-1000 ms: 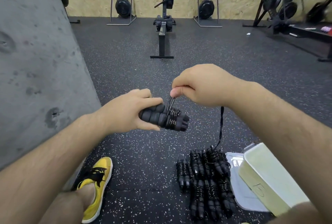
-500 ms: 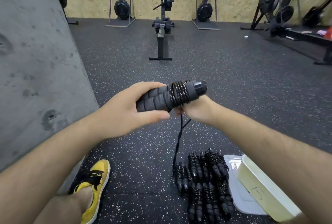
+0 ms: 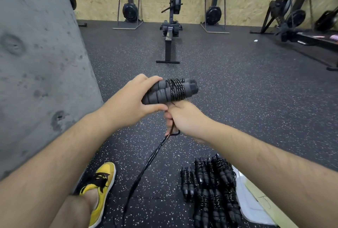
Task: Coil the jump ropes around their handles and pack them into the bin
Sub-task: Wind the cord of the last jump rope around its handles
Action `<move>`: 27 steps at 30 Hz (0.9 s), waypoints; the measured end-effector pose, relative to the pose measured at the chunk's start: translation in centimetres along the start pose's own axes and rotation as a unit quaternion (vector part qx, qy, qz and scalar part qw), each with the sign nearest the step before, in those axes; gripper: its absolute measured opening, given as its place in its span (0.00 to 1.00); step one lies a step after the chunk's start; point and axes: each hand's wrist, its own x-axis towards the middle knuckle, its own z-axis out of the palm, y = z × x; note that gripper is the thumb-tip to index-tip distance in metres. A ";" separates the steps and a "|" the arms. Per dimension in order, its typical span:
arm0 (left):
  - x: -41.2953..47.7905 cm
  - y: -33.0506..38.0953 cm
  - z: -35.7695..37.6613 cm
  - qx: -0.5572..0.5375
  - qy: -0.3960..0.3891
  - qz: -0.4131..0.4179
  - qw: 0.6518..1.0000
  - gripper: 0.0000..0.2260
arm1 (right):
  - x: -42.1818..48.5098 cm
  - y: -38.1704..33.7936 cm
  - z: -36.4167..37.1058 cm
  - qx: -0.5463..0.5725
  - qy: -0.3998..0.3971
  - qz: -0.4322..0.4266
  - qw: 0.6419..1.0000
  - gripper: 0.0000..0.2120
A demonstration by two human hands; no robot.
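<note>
My left hand (image 3: pixel 131 105) grips two black foam jump rope handles (image 3: pixel 159 93) held side by side, with several turns of black rope (image 3: pixel 176 88) wound around their right part. Just below them, my right hand (image 3: pixel 184 119) is closed on the loose rope (image 3: pixel 146 167), which hangs down toward the floor on the left of the pile. A pile of coiled black jump ropes (image 3: pixel 210 187) lies on the floor at the lower right. The pale bin (image 3: pixel 263 204) lies beside the pile, mostly hidden by my right forearm.
A grey concrete pillar (image 3: pixel 36 72) stands close on the left. My yellow shoe (image 3: pixel 102 185) rests on the speckled rubber floor. A rowing machine (image 3: pixel 170 31) stands ahead, with more gym machines along the chipboard wall and at the right.
My right hand went from above the handles to below them, carrying the rope around. More turns sit on the handles, and the loose rope now trails lower left.
</note>
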 end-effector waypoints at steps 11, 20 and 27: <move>0.5 -0.8 0.2 0.084 -0.032 -0.017 0.996 0.45 | -0.7 -0.1 -0.5 0.052 -0.062 0.051 0.995 0.08; 1.0 -0.6 0.3 0.090 -0.001 -0.033 0.995 0.47 | -0.2 0.3 -0.9 0.246 -0.061 0.070 0.965 0.08; 1.2 -1.3 0.2 0.127 0.007 -0.046 0.991 0.46 | -0.9 0.3 0.2 -0.064 -0.015 0.051 0.997 0.17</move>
